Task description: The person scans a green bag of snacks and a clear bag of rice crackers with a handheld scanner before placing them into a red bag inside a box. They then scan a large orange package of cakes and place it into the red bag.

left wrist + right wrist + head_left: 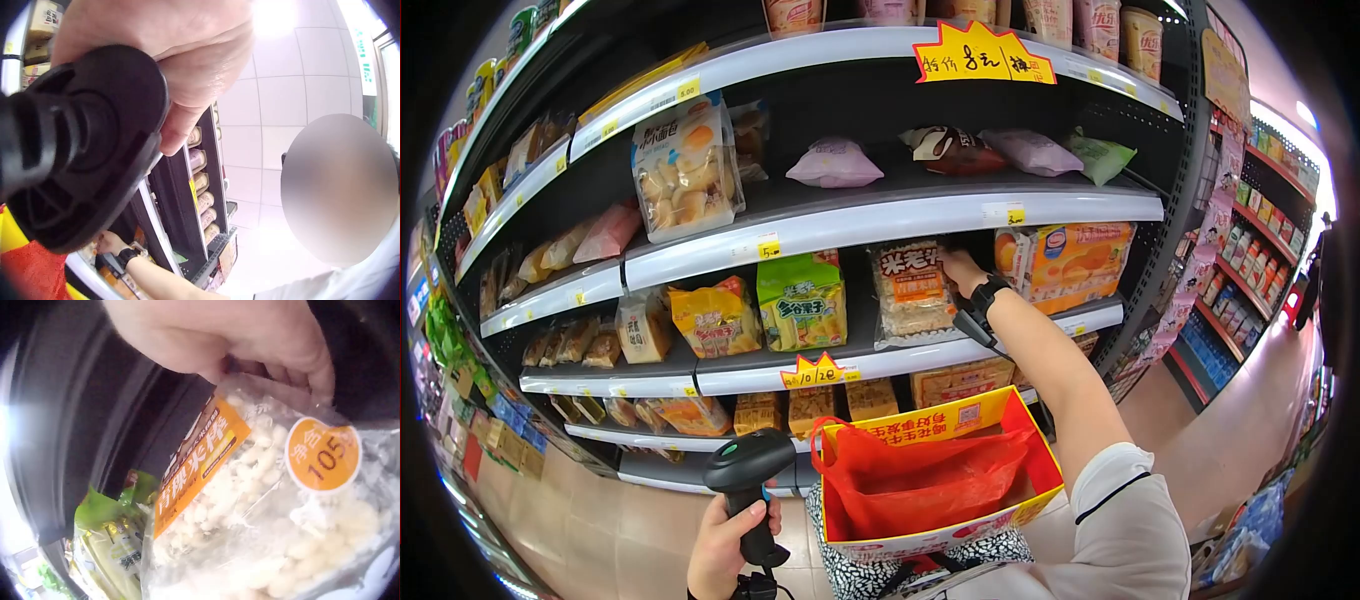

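Grips the scanner (pixel 750 462) in the curled left hand (pixel 718 548), pinches the snack bag (pixel 912 305) in the curled right hand (pixel 964 272), and could rip it or bump the green bag (pixel 802 305) beside it by tugging hard.

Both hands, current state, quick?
Left hand: closed around the barcode scanner's handle.
Right hand: closed on the clear puffed-rice snack bag's edge.
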The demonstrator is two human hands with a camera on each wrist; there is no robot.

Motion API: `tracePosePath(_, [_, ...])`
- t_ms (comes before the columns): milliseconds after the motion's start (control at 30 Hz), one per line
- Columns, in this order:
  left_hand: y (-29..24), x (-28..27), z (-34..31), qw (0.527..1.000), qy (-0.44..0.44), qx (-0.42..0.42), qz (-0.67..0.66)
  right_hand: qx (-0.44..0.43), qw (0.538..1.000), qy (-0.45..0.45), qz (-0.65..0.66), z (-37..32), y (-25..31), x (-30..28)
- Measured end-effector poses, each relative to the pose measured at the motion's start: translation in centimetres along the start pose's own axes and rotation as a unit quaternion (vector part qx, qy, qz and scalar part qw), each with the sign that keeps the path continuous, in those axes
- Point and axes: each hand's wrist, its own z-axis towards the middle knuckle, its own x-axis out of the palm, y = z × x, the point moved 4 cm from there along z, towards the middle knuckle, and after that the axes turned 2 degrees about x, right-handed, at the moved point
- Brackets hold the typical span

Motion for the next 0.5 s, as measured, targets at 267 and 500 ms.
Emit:
tracePosePath(267, [-0.2,0.8,-0.4,1.0,0.009,0.012,-0.001,0.001,0.999,-0.006,-0.052,-5.0,1.7,-1.7])
tracePosePath(500, [1.6,-0.5,-0.8,1.0,-0.008,0.011,-0.014,-0.187,0.949,0.113,-0.228,-17.5,2.0,-7.1])
